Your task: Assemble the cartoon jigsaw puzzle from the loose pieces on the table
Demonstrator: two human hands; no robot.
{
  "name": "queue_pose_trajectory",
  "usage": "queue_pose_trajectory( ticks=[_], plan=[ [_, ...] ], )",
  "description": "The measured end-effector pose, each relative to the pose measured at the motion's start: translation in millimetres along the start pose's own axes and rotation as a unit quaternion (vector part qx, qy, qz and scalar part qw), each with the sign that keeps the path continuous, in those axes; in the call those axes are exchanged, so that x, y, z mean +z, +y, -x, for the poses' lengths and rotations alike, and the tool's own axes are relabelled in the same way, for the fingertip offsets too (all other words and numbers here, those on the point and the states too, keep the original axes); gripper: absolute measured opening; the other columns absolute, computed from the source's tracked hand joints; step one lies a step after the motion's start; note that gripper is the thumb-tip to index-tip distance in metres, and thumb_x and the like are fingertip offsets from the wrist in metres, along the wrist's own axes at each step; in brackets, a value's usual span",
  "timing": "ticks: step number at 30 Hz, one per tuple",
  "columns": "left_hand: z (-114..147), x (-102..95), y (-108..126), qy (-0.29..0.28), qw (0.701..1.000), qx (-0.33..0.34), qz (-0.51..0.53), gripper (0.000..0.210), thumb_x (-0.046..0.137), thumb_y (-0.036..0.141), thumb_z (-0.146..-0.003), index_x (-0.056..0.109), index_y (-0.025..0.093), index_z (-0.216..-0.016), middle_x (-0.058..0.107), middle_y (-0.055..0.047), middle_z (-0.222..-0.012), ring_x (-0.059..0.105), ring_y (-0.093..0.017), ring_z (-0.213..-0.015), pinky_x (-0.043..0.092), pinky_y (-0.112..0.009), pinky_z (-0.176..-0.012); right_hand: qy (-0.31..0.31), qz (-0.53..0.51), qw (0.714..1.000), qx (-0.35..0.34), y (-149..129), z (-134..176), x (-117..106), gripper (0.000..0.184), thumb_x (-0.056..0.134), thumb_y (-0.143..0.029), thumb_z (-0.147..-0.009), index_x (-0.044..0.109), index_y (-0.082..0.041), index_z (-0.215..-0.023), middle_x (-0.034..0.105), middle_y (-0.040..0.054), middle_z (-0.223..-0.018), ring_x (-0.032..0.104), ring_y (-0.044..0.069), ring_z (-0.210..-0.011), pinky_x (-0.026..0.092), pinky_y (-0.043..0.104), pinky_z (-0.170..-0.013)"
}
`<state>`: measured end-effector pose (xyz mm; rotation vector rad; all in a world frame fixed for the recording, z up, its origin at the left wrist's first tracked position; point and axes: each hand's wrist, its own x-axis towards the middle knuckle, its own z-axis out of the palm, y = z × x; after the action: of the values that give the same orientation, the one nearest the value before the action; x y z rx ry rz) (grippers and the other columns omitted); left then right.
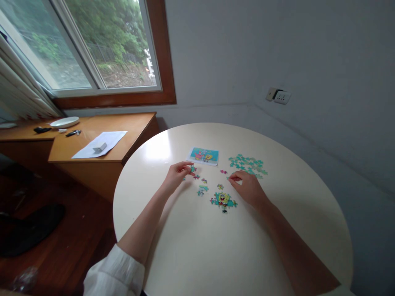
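My left hand (179, 174) has its fingers curled around a teal jigsaw puzzle piece (193, 168), left of the middle of the round table. My right hand (245, 184) is closed in a pinch, with a small teal puzzle piece (228, 178) showing at its fingertips. Between and below the hands lies a joined section with a yellow cartoon figure (223, 199). A smaller joined section (202, 190) is left of it. Loose pieces lie near, among them a pink piece (224, 171) and a yellow piece (220, 186).
A picture card (203, 156) lies beyond the hands on the white round table (191, 255). Many loose teal pieces (247, 163) are spread beyond my right hand. At the left, a wooden desk (135, 135) holds paper (89, 151) and a white plate (64, 122).
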<state>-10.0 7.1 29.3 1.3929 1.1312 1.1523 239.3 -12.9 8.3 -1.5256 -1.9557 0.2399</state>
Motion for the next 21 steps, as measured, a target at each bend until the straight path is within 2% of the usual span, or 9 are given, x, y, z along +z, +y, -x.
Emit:
queue_pose_trajectory(
  ticks=[4, 11, 16, 21],
  plan=[
    [2.6, 3.6, 2.5, -0.026, 0.999, -0.020, 0.031, 0.025, 0.063, 0.027, -0.066, 0.060, 0.012, -0.086, 0.064, -0.004, -0.071, 0.065, -0.019, -0.068, 0.045, -0.028, -0.065, -0.002, -0.007, 1.000, -0.010, -3.8, 0.6, 1.7, 0.011, 0.050, -0.020, -0.071, 0.059, -0.018, -0.065, 0.062, 0.0038, -0.068, 0.057, 0.015, -0.064, 0.044, 0.026, -0.065],
    [6.8, 8.6, 5.3, -0.059, 0.995, -0.045, 0.067, 0.024, 0.071, 0.026, -0.060, 0.057, 0.011, -0.073, 0.064, -0.003, -0.062, 0.063, -0.015, -0.060, 0.046, -0.029, -0.067, 0.008, -0.043, 0.997, -0.056, -19.9, 4.7, 9.0, 0.012, 0.049, -0.019, -0.073, 0.059, -0.018, -0.068, 0.062, 0.0039, -0.068, 0.058, 0.015, -0.064, 0.045, 0.027, -0.062],
    [12.0, 14.8, 12.6, -0.088, 0.992, -0.069, 0.065, 0.024, 0.070, 0.028, -0.061, 0.054, 0.011, -0.065, 0.064, -0.003, -0.063, 0.061, -0.013, -0.058, 0.044, -0.028, -0.065, 0.050, -0.072, 0.991, -0.101, -36.6, 8.3, 12.0, 0.013, 0.051, -0.020, -0.076, 0.060, -0.018, -0.085, 0.061, 0.0026, -0.069, 0.059, 0.016, -0.068, 0.046, 0.031, -0.072],
    [15.1, 20.2, 16.4, -0.119, 0.990, -0.073, 0.034, 0.023, 0.070, 0.028, -0.058, 0.055, 0.010, -0.059, 0.055, 0.002, -0.051, 0.049, -0.007, -0.051, 0.037, -0.022, -0.055, 0.031, -0.107, 0.981, -0.156, -48.6, 12.6, 13.9, 0.026, 0.057, -0.022, -0.075, 0.057, -0.020, -0.101, 0.063, 0.0032, -0.078, 0.059, 0.017, -0.075, 0.047, 0.031, -0.074]
  ],
)
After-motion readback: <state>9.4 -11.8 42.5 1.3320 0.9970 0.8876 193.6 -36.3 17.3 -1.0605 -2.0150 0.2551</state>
